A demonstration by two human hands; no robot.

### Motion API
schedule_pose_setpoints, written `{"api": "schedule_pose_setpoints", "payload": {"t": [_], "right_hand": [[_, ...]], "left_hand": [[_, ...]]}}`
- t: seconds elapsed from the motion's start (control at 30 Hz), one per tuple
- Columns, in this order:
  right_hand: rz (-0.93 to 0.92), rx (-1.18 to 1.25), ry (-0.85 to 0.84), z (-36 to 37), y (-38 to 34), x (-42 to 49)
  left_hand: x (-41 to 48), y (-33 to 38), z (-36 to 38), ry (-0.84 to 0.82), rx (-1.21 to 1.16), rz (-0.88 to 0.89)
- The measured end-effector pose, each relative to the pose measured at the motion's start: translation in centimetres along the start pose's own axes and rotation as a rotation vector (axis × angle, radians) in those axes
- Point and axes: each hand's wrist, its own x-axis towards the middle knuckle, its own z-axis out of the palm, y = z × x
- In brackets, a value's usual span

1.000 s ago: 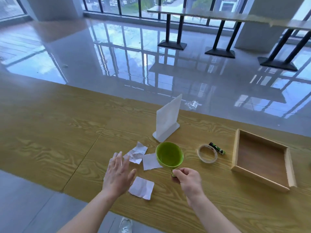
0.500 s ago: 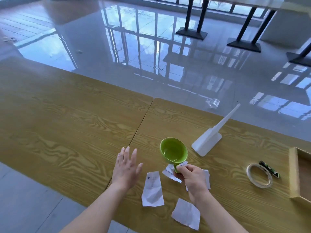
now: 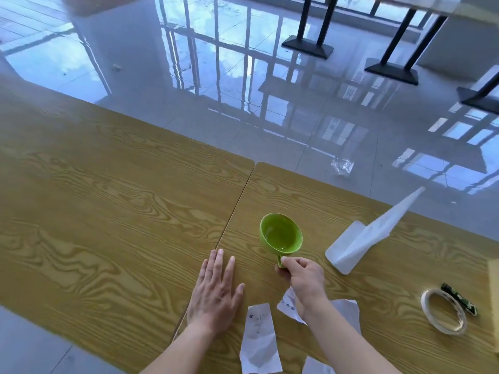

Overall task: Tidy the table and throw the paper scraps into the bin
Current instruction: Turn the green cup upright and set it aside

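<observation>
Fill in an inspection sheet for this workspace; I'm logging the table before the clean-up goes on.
Surface: wooden table, two tops butted at a seam.
Job's things: paper scraps near the front edge; no bin seen.
Clutter: green cup, white sign stand, tape roll, small dark packet.
Grippers: left hand flat and open over the table; right hand with a pinch grip on the cup's handle.
Cables: nothing seen.
Surroundings: glossy floor, clear wrapper lying on it, black table legs beyond.

Three white paper scraps (image 3: 259, 338) lie flat on the wooden table (image 3: 108, 211) near its front edge. One bears faint writing. Another is cut by the frame's bottom edge.
</observation>
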Motion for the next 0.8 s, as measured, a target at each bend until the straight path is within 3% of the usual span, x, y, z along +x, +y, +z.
{"api": "schedule_pose_setpoints", "payload": {"t": [0.53, 0.8], "right_hand": [[-0.105, -0.362, -0.072, 4.3, 4.6, -3.2], [-0.246, -0.640, -0.284, 3.3, 3.1, -2.9]], "left_hand": [[0.0, -0.5, -0.8, 0.123, -0.384, -0.096], [-0.1, -0.5, -2.8, 0.112, -0.585, -0.256]]}}
